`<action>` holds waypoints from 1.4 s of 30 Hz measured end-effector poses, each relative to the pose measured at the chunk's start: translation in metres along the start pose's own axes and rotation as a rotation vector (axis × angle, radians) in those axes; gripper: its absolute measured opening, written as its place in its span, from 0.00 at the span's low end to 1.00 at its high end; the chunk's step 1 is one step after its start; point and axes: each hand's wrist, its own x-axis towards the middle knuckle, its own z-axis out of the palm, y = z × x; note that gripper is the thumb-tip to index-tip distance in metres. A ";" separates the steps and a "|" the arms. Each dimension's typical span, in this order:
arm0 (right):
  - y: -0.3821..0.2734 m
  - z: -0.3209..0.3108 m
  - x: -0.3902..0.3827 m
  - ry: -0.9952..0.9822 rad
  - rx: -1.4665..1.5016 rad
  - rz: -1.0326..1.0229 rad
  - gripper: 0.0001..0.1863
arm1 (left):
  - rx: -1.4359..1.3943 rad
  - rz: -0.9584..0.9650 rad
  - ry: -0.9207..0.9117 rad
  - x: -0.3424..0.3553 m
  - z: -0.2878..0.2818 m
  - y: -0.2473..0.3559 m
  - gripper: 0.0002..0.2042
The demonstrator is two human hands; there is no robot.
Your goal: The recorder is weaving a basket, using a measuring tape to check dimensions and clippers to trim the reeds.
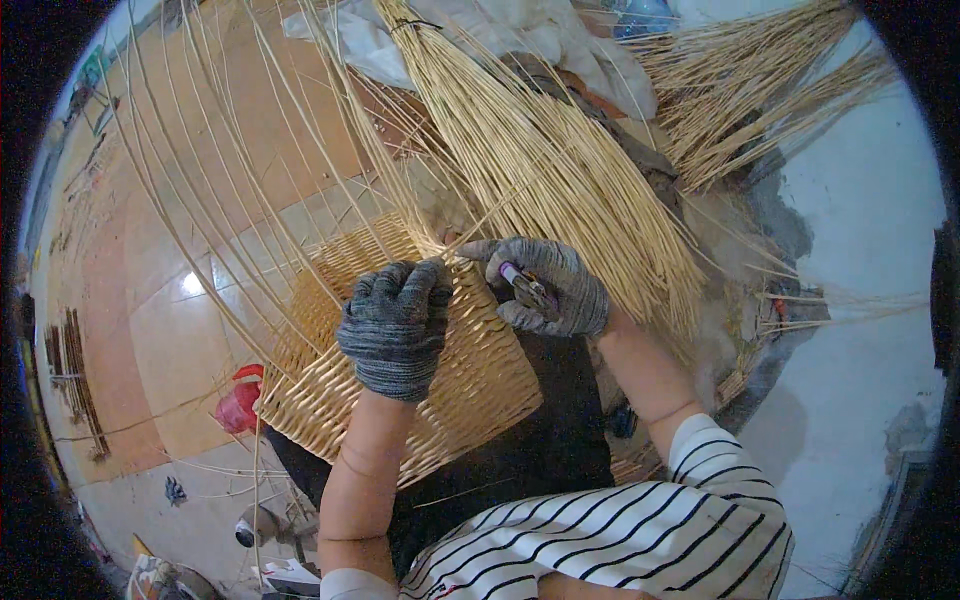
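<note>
A woven wicker basket (480, 370) rests over dark cloth on my lap, long pale rods rising from its far and left edges. My left hand (395, 325), in a grey knit glove, is curled over the basket's upper rim with fingers wrapped on the weave and rods. My right hand (555, 295), also gloved, grips pruning shears (515, 276) with a purple handle, its index finger stretched toward the rods at the rim. The shears' blades are hard to make out.
A large bundle of pale rods (530, 170) lies beyond the basket on white sheeting (335, 30), with more rods (760, 80) at upper right. Red plastic (236, 410) lies left of the basket. Dark sticks (75, 380) lie on the tiled floor (160, 350). A white wall (870, 200) stands at right.
</note>
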 end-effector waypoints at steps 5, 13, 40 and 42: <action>0.000 -0.006 -0.005 0.034 0.188 0.285 0.15 | 0.067 -0.031 0.090 -0.004 0.011 0.003 0.07; -0.001 -0.023 0.008 -0.232 -0.473 -0.110 0.14 | 0.065 -0.151 0.013 0.001 0.007 0.007 0.04; -0.005 -0.049 0.049 -0.437 -0.641 -0.177 0.13 | -0.071 -0.040 -0.204 -0.002 -0.011 0.015 0.14; 0.012 -0.049 0.025 -0.336 -0.537 -0.095 0.11 | 0.002 -0.010 -0.196 -0.014 -0.012 0.029 0.19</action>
